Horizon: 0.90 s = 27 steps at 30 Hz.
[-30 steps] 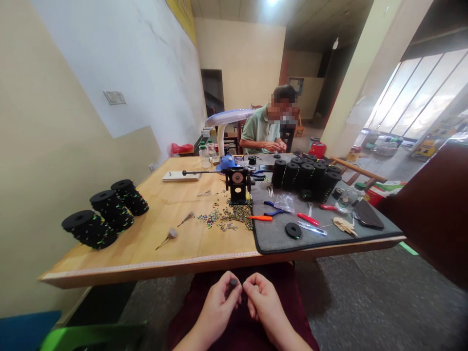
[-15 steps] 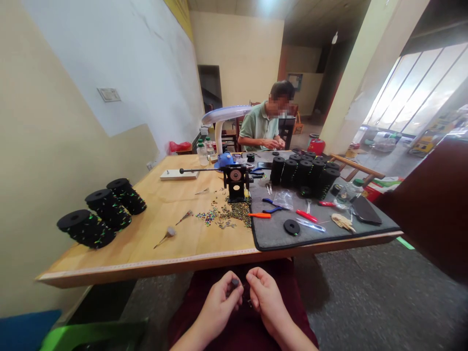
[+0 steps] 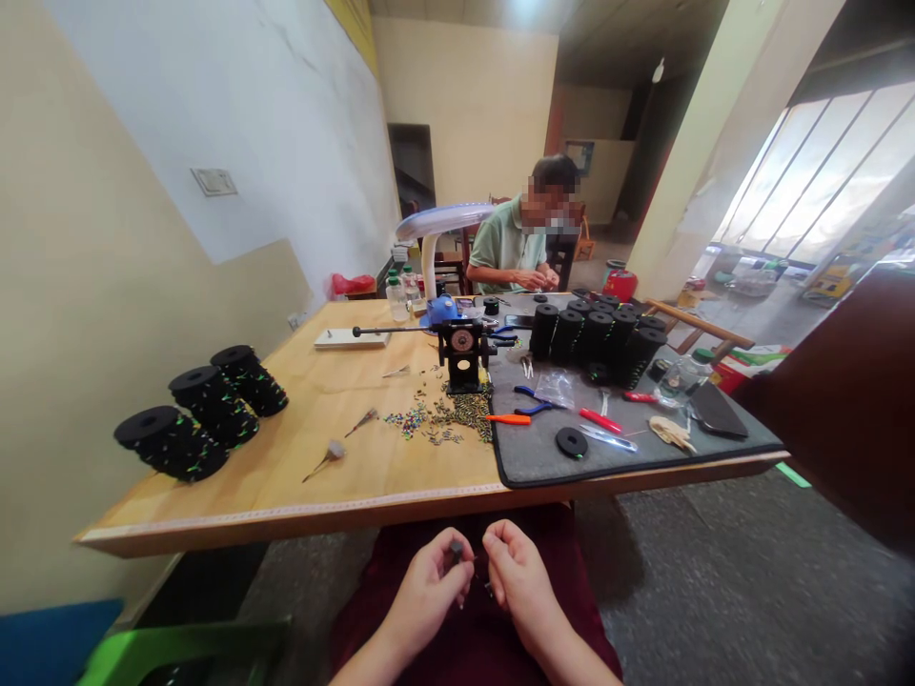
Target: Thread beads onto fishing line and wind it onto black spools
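Above my lap, below the table's front edge, my left hand (image 3: pixel 429 586) is closed around a small dark grey piece (image 3: pixel 456 550); its end shows between thumb and forefinger, its kind does not. My right hand (image 3: pixel 521 576) is beside it, a small gap away, thumb and forefinger pinched together. Whatever the right fingers hold is too fine or hidden to name. Some tiny dark bits show between the hands, too small to make out.
The wooden table (image 3: pixel 278 486) bears black foam spools (image 3: pixel 204 410), a black hand-cranked winder (image 3: pixel 463 353) and loose small beads (image 3: pixel 457 419). On a grey mat (image 3: pixel 529 467) lie blue-handled pliers (image 3: pixel 539 408), tweezers (image 3: pixel 607 438) and more spools (image 3: pixel 597 333). A co-worker (image 3: pixel 518 248) sits opposite.
My left hand's fingers have shifted slightly around the dark piece, which tilts a little differently. My right hand keeps its pinch in nearly the same place.
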Motion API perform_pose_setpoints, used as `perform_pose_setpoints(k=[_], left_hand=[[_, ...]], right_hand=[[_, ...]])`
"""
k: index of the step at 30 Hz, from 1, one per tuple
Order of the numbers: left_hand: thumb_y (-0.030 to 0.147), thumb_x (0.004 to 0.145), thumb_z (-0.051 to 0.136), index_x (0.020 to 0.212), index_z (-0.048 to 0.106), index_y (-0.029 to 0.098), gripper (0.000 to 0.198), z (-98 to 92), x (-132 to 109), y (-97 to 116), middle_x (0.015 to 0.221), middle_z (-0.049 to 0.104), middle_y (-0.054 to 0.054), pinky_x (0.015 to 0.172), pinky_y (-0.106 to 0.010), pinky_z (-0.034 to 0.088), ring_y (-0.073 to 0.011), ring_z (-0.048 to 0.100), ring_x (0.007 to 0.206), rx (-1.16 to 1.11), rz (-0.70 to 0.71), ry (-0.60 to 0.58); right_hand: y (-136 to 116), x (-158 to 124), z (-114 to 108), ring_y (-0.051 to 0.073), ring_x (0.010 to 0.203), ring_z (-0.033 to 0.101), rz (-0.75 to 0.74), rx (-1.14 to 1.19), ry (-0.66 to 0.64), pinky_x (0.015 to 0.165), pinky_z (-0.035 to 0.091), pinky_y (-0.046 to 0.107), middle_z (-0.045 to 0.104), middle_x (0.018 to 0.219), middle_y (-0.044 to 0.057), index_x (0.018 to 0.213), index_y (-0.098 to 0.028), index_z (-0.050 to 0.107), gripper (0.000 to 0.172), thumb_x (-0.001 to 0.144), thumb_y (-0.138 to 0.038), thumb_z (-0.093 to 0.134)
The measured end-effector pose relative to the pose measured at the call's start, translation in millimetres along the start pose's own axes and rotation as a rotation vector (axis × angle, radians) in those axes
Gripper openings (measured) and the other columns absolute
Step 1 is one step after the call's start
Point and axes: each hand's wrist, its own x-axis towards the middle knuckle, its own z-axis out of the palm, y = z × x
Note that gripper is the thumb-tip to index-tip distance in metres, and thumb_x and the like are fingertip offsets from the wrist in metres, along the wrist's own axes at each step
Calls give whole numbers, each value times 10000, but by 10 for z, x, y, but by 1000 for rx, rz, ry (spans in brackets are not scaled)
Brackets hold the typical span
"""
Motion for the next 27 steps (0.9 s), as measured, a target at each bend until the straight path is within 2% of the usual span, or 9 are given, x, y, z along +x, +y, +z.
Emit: perform_pose_setpoints(k=[6,9,13,17,21,25,27], left_hand=[[198,671,607,618,590,170,62,-32,1,78,560,524,34,537,-217,362,-116,444,542,188,118,123],[243,679,632,613,641,163,104,-32,-9,123,518,537,29,526,-226,344,-121,428,516,266,116,145],[305,692,666,667,707,151,161,-48,-8,139,581,635,-15,537,-237,356,-134,460,530,329,102,173],[320,698,681,699,714,153,170,-88,2,123,623,653,-28,573,-243,386,-148,495,576,262,112,156],[358,742,657,799,689,163,206,-119,13,74,684,626,-10,596,-228,404,-140,513,622,80,102,93],[416,740,663,817,661,158,269,-138,34,57,556,485,56,467,-195,302,-91,389,483,28,76,145],[433,739,661,812,664,160,283,-139,42,79,558,497,50,478,-201,323,-101,409,492,67,103,187]], right_hand=[[-23,-25,16,39,304,226,15,-24,-52,353,128,183,349,336,-138,728,-198,465,411,725,-587,599],[-33,-32,19,39,326,227,18,-17,-79,370,129,189,356,354,-132,707,-199,459,395,721,-562,613],[-29,-31,4,43,359,227,47,-12,-86,393,131,194,348,384,-129,705,-199,459,364,724,-523,623],[-26,-34,-18,50,408,212,64,-77,-120,424,130,209,318,436,-122,698,-184,501,291,707,-433,652],[-49,-51,-22,64,456,220,3,-159,-143,456,144,225,329,470,-96,616,-177,501,216,699,-337,620],[-47,-57,-11,75,474,236,-40,-200,-115,468,171,229,346,485,-81,558,-191,460,140,650,-238,554],[-34,-54,-4,80,480,236,-49,-213,-93,467,174,228,342,482,-79,538,-197,437,108,617,-206,510]])
